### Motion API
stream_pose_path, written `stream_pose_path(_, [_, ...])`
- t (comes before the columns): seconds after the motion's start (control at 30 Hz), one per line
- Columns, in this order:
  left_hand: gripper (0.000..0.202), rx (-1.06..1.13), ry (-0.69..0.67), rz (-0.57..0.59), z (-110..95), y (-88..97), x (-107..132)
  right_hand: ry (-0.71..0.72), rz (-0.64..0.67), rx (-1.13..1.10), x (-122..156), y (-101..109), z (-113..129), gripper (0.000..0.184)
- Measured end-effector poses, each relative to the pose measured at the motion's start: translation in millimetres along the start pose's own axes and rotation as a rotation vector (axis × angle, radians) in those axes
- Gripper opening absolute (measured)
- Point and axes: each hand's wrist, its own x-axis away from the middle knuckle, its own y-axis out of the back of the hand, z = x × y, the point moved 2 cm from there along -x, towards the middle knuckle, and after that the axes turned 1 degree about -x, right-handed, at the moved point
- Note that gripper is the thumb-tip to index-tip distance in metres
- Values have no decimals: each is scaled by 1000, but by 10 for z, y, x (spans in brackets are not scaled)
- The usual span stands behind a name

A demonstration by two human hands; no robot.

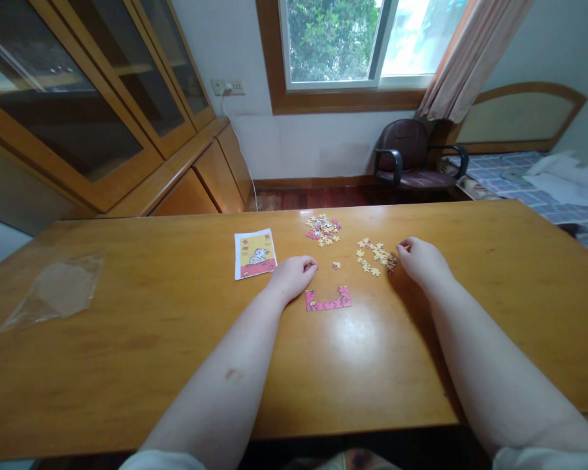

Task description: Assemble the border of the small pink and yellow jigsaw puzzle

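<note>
Two bare forearms reached forward over the wooden table (127, 339). Its fingers curled under, the left hand (294, 274) rested just above the joined pink puzzle section (328, 299); whether it pinched a piece could not be told. With bent fingers, the right hand (421, 261) touched the edge of the loose yellow pieces (372, 256), its grip likewise unclear. One single piece (336, 265) lay between the hands, a mixed pile (323, 230) lay farther back, and a picture card (255, 253) sat left of the left hand.
</note>
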Motion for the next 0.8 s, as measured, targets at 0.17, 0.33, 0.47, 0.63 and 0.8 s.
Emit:
stream_pose_path(0.17, [24,-2,-2,4,-8,8,6,33,-5,-23,-15,-51,4,35])
stream_pose_path(0.33, [25,-8,15,9,-28,16,14,77,-18,-70,-32,-92,-5,36])
stream_pose_path(0.47, [25,-11,19,10,-33,16,15,109,-1,-81,-65,-111,-30,36])
stream_pose_path(0.63, [25,-18,11,7,-26,5,10,327,-7,-3,-77,-214,59,36])
stream_pose_path(0.8, [26,-39,19,9,-28,-9,4,488,45,43,-17,-388,190,45])
